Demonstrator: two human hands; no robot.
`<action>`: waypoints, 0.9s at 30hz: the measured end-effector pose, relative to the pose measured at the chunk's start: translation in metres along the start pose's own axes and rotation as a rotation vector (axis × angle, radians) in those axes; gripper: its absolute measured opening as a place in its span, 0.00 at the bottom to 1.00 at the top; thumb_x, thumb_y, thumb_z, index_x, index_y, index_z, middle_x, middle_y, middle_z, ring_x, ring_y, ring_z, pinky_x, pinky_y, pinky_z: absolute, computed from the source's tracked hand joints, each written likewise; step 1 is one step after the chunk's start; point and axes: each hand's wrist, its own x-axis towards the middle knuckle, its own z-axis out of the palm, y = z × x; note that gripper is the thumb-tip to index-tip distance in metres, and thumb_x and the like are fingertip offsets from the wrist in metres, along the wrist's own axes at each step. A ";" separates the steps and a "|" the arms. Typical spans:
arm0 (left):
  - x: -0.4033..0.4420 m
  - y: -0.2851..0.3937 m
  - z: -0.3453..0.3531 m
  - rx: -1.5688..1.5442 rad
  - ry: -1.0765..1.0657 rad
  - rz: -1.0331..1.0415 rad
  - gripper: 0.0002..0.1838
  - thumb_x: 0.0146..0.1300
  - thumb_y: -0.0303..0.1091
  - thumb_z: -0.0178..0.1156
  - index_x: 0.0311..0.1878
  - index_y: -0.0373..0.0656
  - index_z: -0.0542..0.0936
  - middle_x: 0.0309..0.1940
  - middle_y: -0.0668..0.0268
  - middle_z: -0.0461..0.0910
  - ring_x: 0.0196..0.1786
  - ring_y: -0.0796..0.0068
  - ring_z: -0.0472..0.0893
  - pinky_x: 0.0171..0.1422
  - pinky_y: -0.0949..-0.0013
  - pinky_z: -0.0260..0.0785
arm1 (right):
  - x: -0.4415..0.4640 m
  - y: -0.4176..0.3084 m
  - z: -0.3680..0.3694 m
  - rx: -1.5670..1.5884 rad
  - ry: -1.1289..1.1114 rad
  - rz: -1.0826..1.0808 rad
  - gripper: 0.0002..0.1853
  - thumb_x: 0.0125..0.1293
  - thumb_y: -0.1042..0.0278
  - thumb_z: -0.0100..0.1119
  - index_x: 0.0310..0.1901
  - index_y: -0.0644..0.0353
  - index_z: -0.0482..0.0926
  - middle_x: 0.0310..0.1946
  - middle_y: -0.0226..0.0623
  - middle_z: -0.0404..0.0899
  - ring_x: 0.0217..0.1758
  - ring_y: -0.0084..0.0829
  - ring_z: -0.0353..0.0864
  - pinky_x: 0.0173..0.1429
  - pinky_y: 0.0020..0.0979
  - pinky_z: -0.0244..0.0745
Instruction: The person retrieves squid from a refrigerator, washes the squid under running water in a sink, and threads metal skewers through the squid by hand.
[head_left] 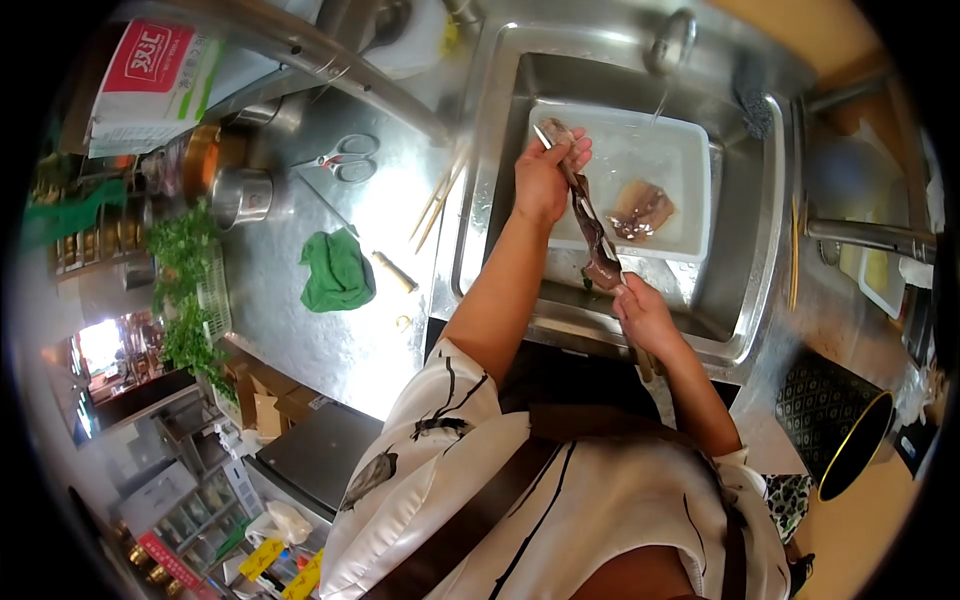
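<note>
My left hand (546, 180) is closed around the upper end of a long, dark, glossy strip of raw meat or offal (594, 235), with a pale fleshy piece at the fingers. A thin light-coloured stick (544, 138) pokes out beside my left thumb and appears to run along the strip. My right hand (645, 315) pinches the strip's lower end, near the sink's front edge. Below and to the right, a brownish piece of raw meat (643, 210) lies in water in a white plastic tub (704, 190). The exact kind of meat I cannot tell.
The tub stands in a steel sink (745, 215) under a running tap (676, 40). On the left counter lie scissors (350, 158), a green cloth (335, 272), wooden chopsticks (436, 205) and a steel pot (242, 196). A black patterned bin (830, 415) stands at right.
</note>
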 end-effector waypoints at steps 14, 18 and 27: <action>0.014 0.024 -0.025 0.001 -0.025 0.130 0.10 0.53 0.20 0.48 0.41 0.34 0.71 0.31 0.60 0.74 0.30 0.70 0.75 0.40 0.67 0.70 | -0.021 0.007 -0.005 -0.030 0.047 -0.068 0.16 0.66 0.67 0.41 0.54 0.59 0.66 0.18 0.26 0.61 0.20 0.17 0.58 0.25 0.21 0.59; 0.015 0.026 -0.033 0.040 -0.039 0.120 0.12 0.55 0.21 0.48 0.44 0.34 0.71 0.33 0.60 0.74 0.34 0.70 0.76 0.42 0.67 0.71 | -0.026 0.005 -0.010 0.030 0.064 0.082 0.17 0.67 0.65 0.42 0.56 0.60 0.64 0.19 0.26 0.62 0.22 0.18 0.60 0.27 0.22 0.61; -0.005 0.027 -0.024 0.240 -0.027 0.106 0.13 0.56 0.21 0.49 0.46 0.34 0.71 0.37 0.61 0.75 0.41 0.70 0.76 0.46 0.68 0.71 | -0.024 0.003 -0.011 -0.101 0.111 -0.055 0.17 0.67 0.66 0.41 0.55 0.61 0.66 0.19 0.25 0.60 0.22 0.18 0.58 0.29 0.21 0.60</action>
